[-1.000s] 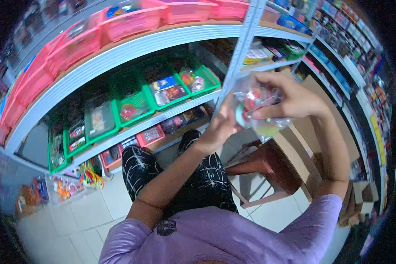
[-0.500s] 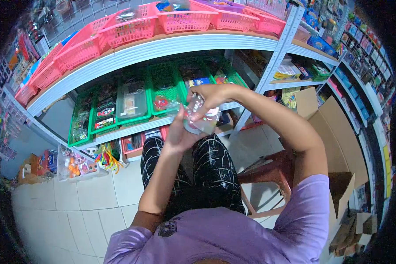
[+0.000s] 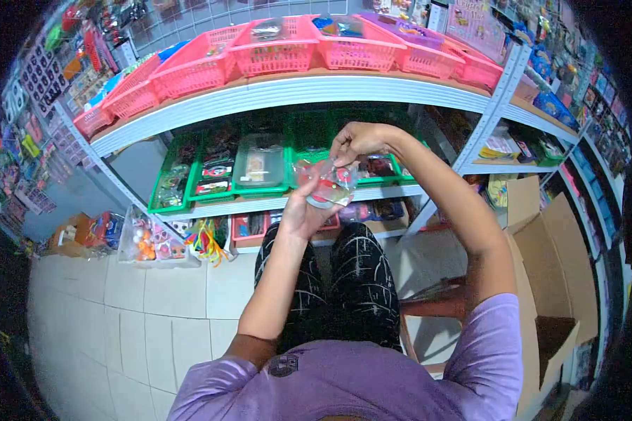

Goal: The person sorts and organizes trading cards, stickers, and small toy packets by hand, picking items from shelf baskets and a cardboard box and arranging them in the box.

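My left hand [image 3: 300,216] holds small clear plastic packets [image 3: 324,191] from below, its thumb lying across their front. Red and pale items show through the film, too small to name exactly. My right hand [image 3: 364,139] is bent down over the packets' upper right edge, with its fingertips pinched on the film. Both hands are in front of the lower shelf, above my knees. Just behind them stand green baskets [image 3: 214,198] filled with packaged goods, one of them partly hidden by my hands.
Pink baskets [image 3: 274,59] line the upper shelf [image 3: 288,90]. An opened cardboard box [image 3: 551,259] stands at the right, beside a reddish-brown stool [image 3: 435,307]. A clear bin [image 3: 163,261] of small colourful goods sits on the tiled floor [image 3: 179,288] at the left.
The view has shifted, so the shelves appear further right and lower. My right hand has lifted from over the packets to their upper edge, leaving more of them in sight.
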Action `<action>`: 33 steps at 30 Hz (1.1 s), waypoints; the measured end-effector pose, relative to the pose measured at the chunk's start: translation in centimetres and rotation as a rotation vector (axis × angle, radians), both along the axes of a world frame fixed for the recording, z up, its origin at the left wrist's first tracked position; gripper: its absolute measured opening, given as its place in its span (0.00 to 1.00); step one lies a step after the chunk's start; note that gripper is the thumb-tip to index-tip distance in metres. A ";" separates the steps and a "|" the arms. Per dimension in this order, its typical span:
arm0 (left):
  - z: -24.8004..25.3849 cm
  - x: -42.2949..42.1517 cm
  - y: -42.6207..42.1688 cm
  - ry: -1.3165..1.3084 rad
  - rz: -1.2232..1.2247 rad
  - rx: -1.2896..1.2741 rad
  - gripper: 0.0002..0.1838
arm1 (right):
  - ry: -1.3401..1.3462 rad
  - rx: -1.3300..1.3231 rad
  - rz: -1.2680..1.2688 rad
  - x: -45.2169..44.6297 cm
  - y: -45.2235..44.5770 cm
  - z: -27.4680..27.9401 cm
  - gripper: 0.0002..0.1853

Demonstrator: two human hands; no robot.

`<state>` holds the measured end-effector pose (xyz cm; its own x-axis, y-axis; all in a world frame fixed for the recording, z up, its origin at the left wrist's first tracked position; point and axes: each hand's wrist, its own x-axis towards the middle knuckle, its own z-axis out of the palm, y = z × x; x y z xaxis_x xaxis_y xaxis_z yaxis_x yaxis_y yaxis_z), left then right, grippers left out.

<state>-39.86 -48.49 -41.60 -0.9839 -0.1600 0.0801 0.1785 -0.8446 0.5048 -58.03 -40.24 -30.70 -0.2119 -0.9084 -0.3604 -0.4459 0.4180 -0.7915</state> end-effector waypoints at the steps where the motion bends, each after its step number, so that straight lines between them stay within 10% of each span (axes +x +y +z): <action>1: 0.0 0.0 -0.2 -0.004 0.019 -0.040 0.28 | -0.051 -0.028 -0.003 -0.3 -0.5 -0.4 0.10; 12: -0.5 1.8 -4.1 -0.072 0.218 0.059 0.25 | -0.439 -0.325 -0.313 -3.3 -5.8 -7.4 0.13; 16: -0.4 3.3 -5.1 -0.069 0.326 0.113 0.24 | 0.718 -0.200 -0.582 -10.2 -10.2 -13.9 0.19; 33: -0.6 3.3 -5.0 0.030 0.342 0.132 0.31 | 0.827 -0.201 -0.387 -5.0 -7.5 -9.1 0.17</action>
